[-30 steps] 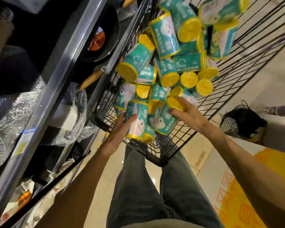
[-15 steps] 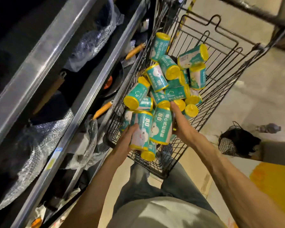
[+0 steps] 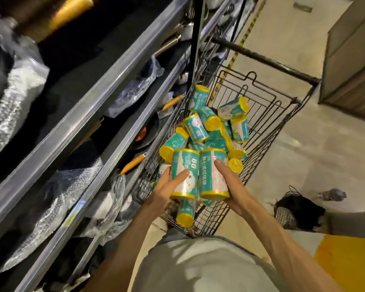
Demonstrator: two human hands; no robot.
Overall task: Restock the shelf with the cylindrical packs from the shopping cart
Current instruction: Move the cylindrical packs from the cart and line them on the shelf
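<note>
A wire shopping cart holds several teal cylindrical packs with yellow ends. My left hand grips one upright pack above the cart's near end. My right hand grips a second upright pack right beside it, the two packs touching. Another pack hangs partly hidden under them, and I cannot tell which hand holds it. The metal shelves run along the left.
The shelves carry bubble-wrapped pans and pans with orange handles. A dark wire basket stands on the floor at the right, with a grey cabinet behind it. The cart handle bar is at the far end.
Both hands closed on packs in the cart and have lifted them up and toward me. The view has risen and pulled back, showing more of the shelves.
</note>
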